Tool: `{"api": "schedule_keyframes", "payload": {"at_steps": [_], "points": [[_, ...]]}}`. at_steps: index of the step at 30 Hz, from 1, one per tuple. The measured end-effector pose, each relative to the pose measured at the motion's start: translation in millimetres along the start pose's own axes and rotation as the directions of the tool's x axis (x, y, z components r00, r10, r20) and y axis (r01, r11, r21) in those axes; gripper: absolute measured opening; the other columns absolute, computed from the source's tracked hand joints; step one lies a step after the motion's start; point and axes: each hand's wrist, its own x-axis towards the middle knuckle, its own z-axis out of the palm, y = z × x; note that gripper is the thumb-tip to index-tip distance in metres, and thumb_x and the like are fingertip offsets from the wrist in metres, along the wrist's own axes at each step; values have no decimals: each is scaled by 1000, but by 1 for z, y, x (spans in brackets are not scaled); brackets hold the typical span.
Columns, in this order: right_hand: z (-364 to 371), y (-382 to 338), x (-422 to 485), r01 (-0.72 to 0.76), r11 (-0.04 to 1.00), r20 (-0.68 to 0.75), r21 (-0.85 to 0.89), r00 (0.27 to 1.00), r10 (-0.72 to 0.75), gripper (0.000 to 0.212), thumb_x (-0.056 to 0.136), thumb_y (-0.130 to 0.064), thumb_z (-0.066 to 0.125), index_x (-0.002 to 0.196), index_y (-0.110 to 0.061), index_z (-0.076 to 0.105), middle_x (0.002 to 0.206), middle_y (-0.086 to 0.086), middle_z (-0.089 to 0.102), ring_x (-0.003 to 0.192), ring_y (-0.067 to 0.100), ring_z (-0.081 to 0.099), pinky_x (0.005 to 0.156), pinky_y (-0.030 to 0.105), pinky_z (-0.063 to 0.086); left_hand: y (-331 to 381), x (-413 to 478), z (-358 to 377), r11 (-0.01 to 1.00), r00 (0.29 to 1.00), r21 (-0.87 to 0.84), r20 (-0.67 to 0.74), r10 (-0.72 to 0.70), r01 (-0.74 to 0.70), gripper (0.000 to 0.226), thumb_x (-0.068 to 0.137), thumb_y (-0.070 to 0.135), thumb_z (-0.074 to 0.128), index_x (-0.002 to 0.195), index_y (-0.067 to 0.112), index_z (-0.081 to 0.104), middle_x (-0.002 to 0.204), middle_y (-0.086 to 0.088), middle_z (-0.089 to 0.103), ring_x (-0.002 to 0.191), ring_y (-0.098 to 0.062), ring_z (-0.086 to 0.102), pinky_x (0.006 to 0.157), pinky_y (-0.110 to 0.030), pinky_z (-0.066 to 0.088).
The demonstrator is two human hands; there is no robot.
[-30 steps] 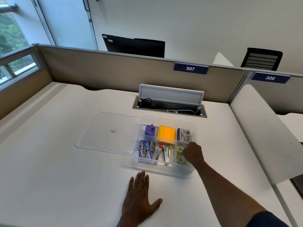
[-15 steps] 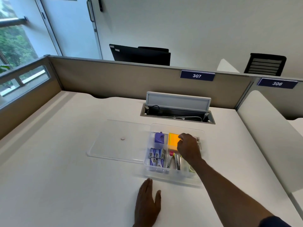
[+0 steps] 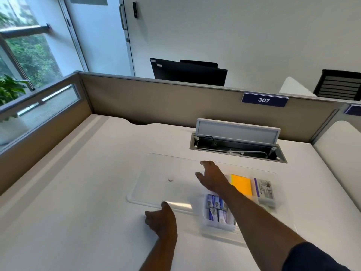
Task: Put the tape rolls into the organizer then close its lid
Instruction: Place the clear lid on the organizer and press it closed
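Observation:
The clear organizer (image 3: 220, 232) sits on the white desk, right of centre, holding orange sticky notes (image 3: 241, 183), blue-white packets (image 3: 214, 210) and a printed box (image 3: 264, 189). Its near right compartment is a blur, so the tape rolls cannot be made out. The clear lid (image 3: 156, 173) lies flat to the organizer's left, with a small round mark near its middle. My left hand (image 3: 162, 220) is curled at the lid's near edge, thumb touching it. My right hand (image 3: 212, 178) reaches across the organizer's left end, fingers spread over the lid's right part.
An open cable hatch (image 3: 237, 145) with a raised flap lies behind the organizer. Beige partitions (image 3: 156, 100) wall the desk at the back and left. A white divider (image 3: 340, 145) stands at the right.
My right hand has left the organizer's compartments and swung left over the lid. My left hand has slid forward from the desk to the lid's near edge. The camera has tilted up.

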Motion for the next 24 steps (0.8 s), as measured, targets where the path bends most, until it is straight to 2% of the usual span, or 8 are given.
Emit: {"api": "schedule_keyframes", "payload": {"at_steps": [3, 5, 10, 13, 15, 19, 21, 24], "points": [[8, -14, 25, -5, 999, 79, -53, 997, 9, 59, 92, -32, 53, 143, -7, 36, 146, 15, 39, 135, 30, 39, 113, 39, 34, 21, 17, -2, 992, 993, -68, -32, -113, 110, 48, 83, 21, 62, 114, -12, 48, 119, -35, 50, 104, -47, 52, 89, -49, 47], [15, -20, 43, -23, 996, 122, -90, 992, 34, 56, 92, -31, 52, 141, -8, 38, 145, 15, 40, 134, 31, 40, 112, 40, 35, 33, 29, -5, 987, 990, -86, -28, -137, 134, 45, 82, 21, 60, 110, -13, 51, 115, -33, 54, 101, -46, 54, 86, -46, 47], [29, -25, 80, -30, 984, 186, -174, 981, 62, 39, 91, -24, 50, 125, -5, 53, 130, 17, 53, 123, 30, 48, 103, 36, 39, 57, 61, -9, 975, 976, -71, -43, -213, 210, 47, 86, 23, 57, 118, -11, 49, 121, -30, 52, 111, -42, 50, 90, -43, 44], [33, -28, 100, -41, 980, 196, -196, 977, 80, 41, 89, -22, 49, 127, -6, 49, 131, 16, 50, 124, 31, 48, 103, 39, 42, 60, 74, -6, 969, 974, -100, 45, -222, 226, 45, 92, 29, 50, 124, -3, 51, 129, -26, 52, 118, -43, 50, 97, -48, 43], [36, -29, 112, -35, 976, 223, -215, 971, 84, 43, 89, -21, 48, 130, -6, 46, 134, 16, 47, 126, 32, 46, 105, 42, 42, 61, 81, -3, 967, 970, -90, 53, -236, 240, 46, 93, 30, 48, 126, -2, 50, 131, -26, 51, 120, -42, 49, 101, -51, 43], [47, -32, 128, -3, 965, 300, -261, 950, 84, 45, 90, -17, 44, 133, -8, 43, 135, 16, 46, 129, 32, 43, 108, 42, 39, 66, 87, 0, 955, 948, -3, -115, -296, 298, 49, 86, 29, 57, 116, -9, 49, 121, -31, 50, 107, -45, 52, 91, -49, 45], [51, -33, 137, -19, 964, 299, -267, 949, 101, 46, 89, -16, 43, 134, -7, 41, 134, 18, 46, 128, 34, 43, 107, 42, 39, 71, 87, 5, 944, 933, -32, -146, -330, 329, 52, 83, 31, 60, 115, -8, 48, 120, -31, 47, 105, -45, 52, 88, -50, 46], [54, -34, 148, -52, 958, 305, -282, 942, 141, 42, 90, -17, 44, 130, -5, 41, 129, 21, 48, 123, 37, 47, 101, 39, 42, 75, 93, 11, 924, 912, -99, -151, -380, 369, 56, 83, 36, 60, 116, -8, 47, 123, -30, 45, 109, -45, 48, 91, -50, 43]]}}
